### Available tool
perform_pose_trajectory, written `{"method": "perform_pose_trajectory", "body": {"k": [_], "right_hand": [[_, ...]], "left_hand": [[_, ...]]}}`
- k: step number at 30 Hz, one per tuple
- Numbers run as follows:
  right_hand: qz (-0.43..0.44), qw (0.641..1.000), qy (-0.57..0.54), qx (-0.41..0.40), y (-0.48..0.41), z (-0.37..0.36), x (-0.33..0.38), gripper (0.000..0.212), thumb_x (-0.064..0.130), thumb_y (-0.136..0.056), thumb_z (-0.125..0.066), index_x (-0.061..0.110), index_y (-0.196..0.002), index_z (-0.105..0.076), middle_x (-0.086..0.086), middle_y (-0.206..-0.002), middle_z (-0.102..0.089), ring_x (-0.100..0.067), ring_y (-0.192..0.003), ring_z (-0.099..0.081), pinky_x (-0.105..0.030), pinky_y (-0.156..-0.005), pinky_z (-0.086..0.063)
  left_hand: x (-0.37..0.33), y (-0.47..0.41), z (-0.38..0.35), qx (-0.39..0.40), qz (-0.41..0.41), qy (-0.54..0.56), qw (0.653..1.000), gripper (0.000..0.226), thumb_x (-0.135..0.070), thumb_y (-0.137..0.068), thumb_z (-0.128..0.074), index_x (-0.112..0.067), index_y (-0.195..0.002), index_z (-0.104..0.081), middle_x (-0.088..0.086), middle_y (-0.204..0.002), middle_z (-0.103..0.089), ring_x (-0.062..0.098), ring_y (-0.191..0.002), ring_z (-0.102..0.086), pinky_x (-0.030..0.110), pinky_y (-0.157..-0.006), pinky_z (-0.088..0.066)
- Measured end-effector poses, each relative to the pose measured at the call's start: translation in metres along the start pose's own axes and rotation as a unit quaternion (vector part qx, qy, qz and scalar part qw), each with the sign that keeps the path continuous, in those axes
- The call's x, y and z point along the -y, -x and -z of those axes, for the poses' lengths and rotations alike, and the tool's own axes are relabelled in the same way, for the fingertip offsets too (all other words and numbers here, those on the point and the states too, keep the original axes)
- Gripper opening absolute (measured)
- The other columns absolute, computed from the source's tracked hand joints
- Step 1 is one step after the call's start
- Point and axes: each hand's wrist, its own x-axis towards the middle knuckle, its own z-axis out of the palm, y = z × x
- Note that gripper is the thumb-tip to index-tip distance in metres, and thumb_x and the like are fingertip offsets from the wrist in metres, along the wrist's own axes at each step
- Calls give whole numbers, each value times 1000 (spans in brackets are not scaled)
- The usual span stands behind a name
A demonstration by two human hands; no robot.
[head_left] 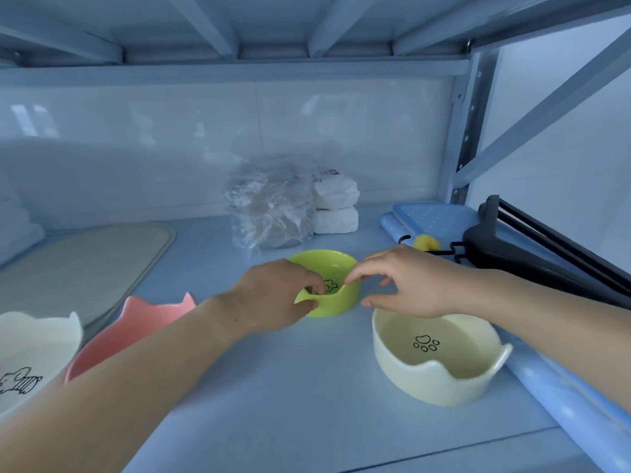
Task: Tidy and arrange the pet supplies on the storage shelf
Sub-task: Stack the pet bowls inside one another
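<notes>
Both arms reach into the shelf bay, over the pale blue shelf board [266, 387]. The green bowl [336, 281] sits on the board near the middle, a small line drawing visible on its floor. The left hand [273, 295] is pinched on the bowl's near rim, thumb on the outer wall and fingers curled inside. The right hand [406, 285] meets the bowl at its right rim with thumb and forefinger closed on the edge; its remaining fingers are spread loosely and touch nothing I can make out. Just right of the green bowl, under the right wrist, stands a cream bowl [437, 367] with ear-shaped points on its rim and a paw print inside; the two bowls are close but apart. At the lower left, a pink bowl [136, 329] with ear points leans against a white bowl [34, 353] bearing a sketched animal; both are partly cut off by the left forearm and frame edge. Behind them a beige mat [82, 264] lies flat on the board. At the back, a crumpled clear plastic bag [269, 206] rests just beside two stacked white packs [336, 206]. On the right lies a blue dotted mat [440, 216], partly rolled, with dark hangers [512, 247] lying across it and a small yellow object [426, 242] next to them, which I cannot identify.
</notes>
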Motion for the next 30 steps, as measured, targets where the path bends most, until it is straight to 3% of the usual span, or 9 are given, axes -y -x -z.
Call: {"method": "perform_pose_trajectory", "body": {"k": [3, 7, 9, 12, 14, 17, 19, 25, 30], "right_hand": [[-13, 1000, -18, -6, 19, 5, 8, 33, 30, -86, -63, 35, -118, -58, 16, -125, -55, -4, -111, -51, -27, -90, -48], [-57, 996, -38, -59, 49, 20, 19, 28, 27, -87, -64, 33, -114, -62, 20, -108, -58, 4, -102, -51, -23, -86, -50], [-79, 993, -45, -77, 65, 26, 27, 26, 26, -86, -64, 30, -112, -64, 23, -97, -56, 4, -99, -52, -26, -85, -51], [-108, 988, -53, -92, 90, 26, 38, 22, 22, -86, -64, 25, -107, -67, 22, -93, -59, 0, -95, -56, -29, -83, -52], [-127, 986, -55, -92, 104, 22, 46, 21, 22, -86, -64, 25, -106, -68, 21, -96, -62, 0, -95, -57, -27, -84, -51], [-144, 984, -47, -94, 121, 12, 54, 20, 23, -86, -63, 25, -105, -69, 14, -101, -66, 4, -93, -56, -19, -85, -47], [-142, 984, -34, -100, 129, 7, 59, 18, 26, -87, -63, 25, -104, -70, 13, -101, -68, 7, -92, -56, -12, -85, -41], [-142, 984, -30, -101, 136, -2, 71, 21, 33, -82, -69, 26, -101, -70, 15, -100, -68, 4, -94, -56, -9, -83, -40], [-141, 987, -1, -75, 125, -9, 74, 21, 28, -80, -71, 26, -100, -69, 16, -100, -65, -1, -94, -55, -24, -87, -44]], "left_hand": [[-7, 7, 2, -1, -3, 4, 1000, 31, -44, -90, -49, -41, -121, -49, -22, -122, -48, 6, -116, -42, 20, -80, -35], [-25, 17, 8, -44, -24, 42, 998, 41, -37, -88, -52, -41, -128, -43, -18, -130, -43, 7, -121, -40, 29, -91, -45], [-39, 21, 12, -81, -43, 85, 992, 39, -34, -87, -54, -41, -124, -46, -18, -130, -44, 6, -120, -41, 29, -89, -45], [-64, 28, 13, -109, -91, 138, 980, 34, -31, -85, -59, -41, -117, -53, -18, -117, -50, 4, -109, -47, 21, -75, -39], [-78, 34, 9, -103, -126, 169, 972, 33, -30, -84, -61, -39, -115, -56, -19, -109, -51, 4, -103, -50, 22, -73, -40], [-93, 39, -2, -87, -154, 202, 963, 32, -29, -83, -63, -36, -114, -58, -20, -111, -55, 3, -104, -51, 28, -85, -46], [-98, 41, -10, -72, -154, 196, 966, 31, -31, -85, -63, -32, -115, -59, -18, -113, -58, 6, -107, -52, 32, -89, -46], [-103, 47, -16, -79, -135, 179, 971, 24, -32, -88, -59, -24, -110, -61, -9, -108, -62, 13, -104, -51, 33, -86, -44], [-92, 55, -11, -73, -115, 154, 979, 18, -32, -89, -58, -28, -106, -61, -12, -106, -61, 10, -102, -51, 31, -80, -46]]}}
